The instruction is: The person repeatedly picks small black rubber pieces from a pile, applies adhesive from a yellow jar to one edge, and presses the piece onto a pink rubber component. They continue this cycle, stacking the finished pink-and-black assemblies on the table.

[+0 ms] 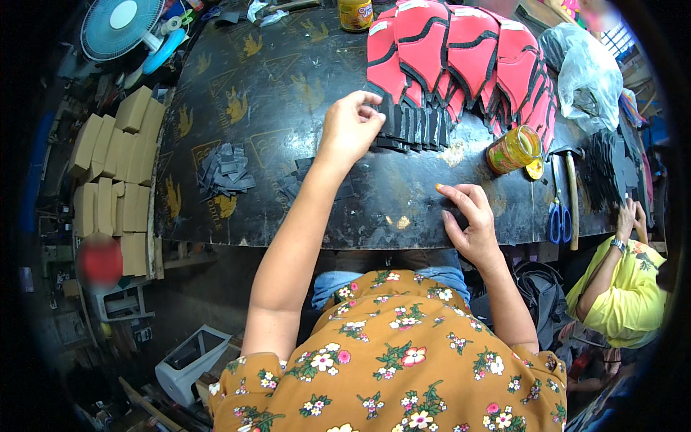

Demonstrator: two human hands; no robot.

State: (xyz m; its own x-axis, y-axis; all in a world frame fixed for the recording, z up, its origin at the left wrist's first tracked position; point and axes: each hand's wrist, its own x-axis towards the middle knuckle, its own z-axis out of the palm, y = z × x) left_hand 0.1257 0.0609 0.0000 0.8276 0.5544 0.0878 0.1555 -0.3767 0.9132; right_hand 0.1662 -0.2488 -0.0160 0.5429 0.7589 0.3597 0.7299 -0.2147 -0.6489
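Basically, blk-edged red pcs [421, 56] are fanned near blk strips [416, 126]; L hand [350, 131] half-curled, grip can't be told; R hand [472, 222] held open.

The left hand [350, 128] is holding its fingers [366, 99] bent, farther forward than the right hand [475, 225], which is pointing its index finger [455, 195] leftward, thumb [453, 224] apart

My tabletop [281, 108]: glossy, scuffed
Red pieces [471, 50], upper centre: smooth
Jar [508, 151], right of centre: clear, shiny
Bag [586, 72], upper right: crinkled plastic
My shirt [385, 335]: printed cloth
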